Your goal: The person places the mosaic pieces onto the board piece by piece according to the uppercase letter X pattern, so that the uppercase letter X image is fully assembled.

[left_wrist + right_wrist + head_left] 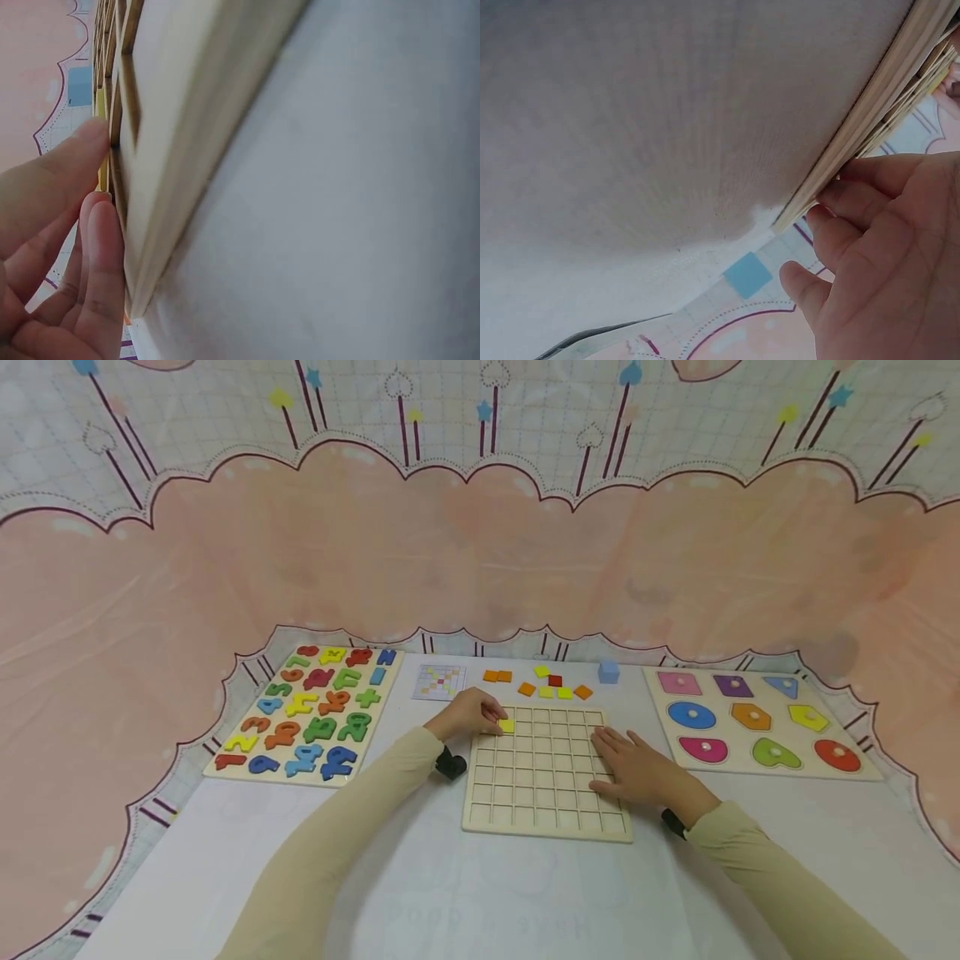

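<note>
Head: left hand [467,714] pinching the yellow tile [507,726] at the grid board's [551,777] far left corner. Right hand [633,768] flat on the board's right edge, fingers spread, gripping nothing. Loose tiles [555,681] and blue cube [608,672] beyond the board.

Left wrist: tile edge-on between thumb and fingers; can't tell if it's seated in a cell.

Right wrist: fingers extended, touching the board's edge.
</note>
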{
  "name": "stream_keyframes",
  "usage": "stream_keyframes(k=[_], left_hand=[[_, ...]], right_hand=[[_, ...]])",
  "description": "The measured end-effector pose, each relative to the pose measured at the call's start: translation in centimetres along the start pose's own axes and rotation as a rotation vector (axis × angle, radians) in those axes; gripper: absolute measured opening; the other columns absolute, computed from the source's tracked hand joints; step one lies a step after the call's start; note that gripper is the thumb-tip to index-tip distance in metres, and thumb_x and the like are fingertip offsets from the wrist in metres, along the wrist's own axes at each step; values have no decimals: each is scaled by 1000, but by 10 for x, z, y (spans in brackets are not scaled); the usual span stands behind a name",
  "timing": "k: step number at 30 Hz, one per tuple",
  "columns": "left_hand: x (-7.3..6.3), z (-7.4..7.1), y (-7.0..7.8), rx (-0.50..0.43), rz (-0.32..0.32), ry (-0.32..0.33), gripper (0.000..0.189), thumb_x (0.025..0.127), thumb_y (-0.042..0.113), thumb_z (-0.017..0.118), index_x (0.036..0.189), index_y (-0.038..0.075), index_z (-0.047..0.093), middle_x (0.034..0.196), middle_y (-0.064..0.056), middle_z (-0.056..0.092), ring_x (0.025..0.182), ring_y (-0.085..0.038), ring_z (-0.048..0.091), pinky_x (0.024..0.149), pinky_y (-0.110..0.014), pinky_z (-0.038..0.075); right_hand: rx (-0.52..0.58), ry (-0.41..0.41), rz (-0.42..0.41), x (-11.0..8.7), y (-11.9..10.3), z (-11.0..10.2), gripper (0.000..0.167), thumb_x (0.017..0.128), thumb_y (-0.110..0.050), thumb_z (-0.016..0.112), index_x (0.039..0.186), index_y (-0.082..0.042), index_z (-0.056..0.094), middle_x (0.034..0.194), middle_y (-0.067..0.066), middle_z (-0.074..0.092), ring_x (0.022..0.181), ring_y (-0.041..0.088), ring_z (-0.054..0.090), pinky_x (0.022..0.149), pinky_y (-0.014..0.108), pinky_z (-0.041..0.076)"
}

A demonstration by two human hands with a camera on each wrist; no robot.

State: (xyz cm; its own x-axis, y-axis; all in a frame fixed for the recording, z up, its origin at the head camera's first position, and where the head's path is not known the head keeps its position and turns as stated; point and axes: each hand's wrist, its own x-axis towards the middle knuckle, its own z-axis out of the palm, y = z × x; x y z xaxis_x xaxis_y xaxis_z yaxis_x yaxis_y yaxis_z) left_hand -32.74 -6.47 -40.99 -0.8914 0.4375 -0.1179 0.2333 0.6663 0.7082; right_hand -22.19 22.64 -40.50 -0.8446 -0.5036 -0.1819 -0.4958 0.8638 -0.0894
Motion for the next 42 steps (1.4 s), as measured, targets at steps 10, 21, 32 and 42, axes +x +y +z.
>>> stream_keyframes(k=[10,21,32,42], left_hand=[[-2,-3,0,-1,19,-24,24,73,9,80,96,5,73,83,-5,70,70,-5,56,67,-15,46],[7,-18,-8,-115,39,-211,31,85,11,69,114,2,67,111,-12,69,88,-9,63,86,-23,50],[28,-30,-2,-156,10,-201,30,87,14,67,116,4,66,113,-11,68,101,-14,58,99,-31,43],[51,-23,6,-162,61,-103,30,86,8,66,115,-1,66,116,-17,66,105,-23,62,97,-31,46]], right_hand=[[-2,-14,3,1,-3,-3,80,91,-48,52,144,6,27,152,23,26,142,38,23,114,57,16],[2,-11,7,-2,-4,-4,79,91,-47,52,144,7,28,151,24,27,141,39,24,114,57,17],[-8,-8,2,-1,-2,-5,79,91,-46,53,144,7,29,151,23,28,141,38,25,113,57,18],[-3,-9,1,-1,-2,-4,79,90,-46,53,143,7,29,151,24,28,140,39,25,113,58,18]])
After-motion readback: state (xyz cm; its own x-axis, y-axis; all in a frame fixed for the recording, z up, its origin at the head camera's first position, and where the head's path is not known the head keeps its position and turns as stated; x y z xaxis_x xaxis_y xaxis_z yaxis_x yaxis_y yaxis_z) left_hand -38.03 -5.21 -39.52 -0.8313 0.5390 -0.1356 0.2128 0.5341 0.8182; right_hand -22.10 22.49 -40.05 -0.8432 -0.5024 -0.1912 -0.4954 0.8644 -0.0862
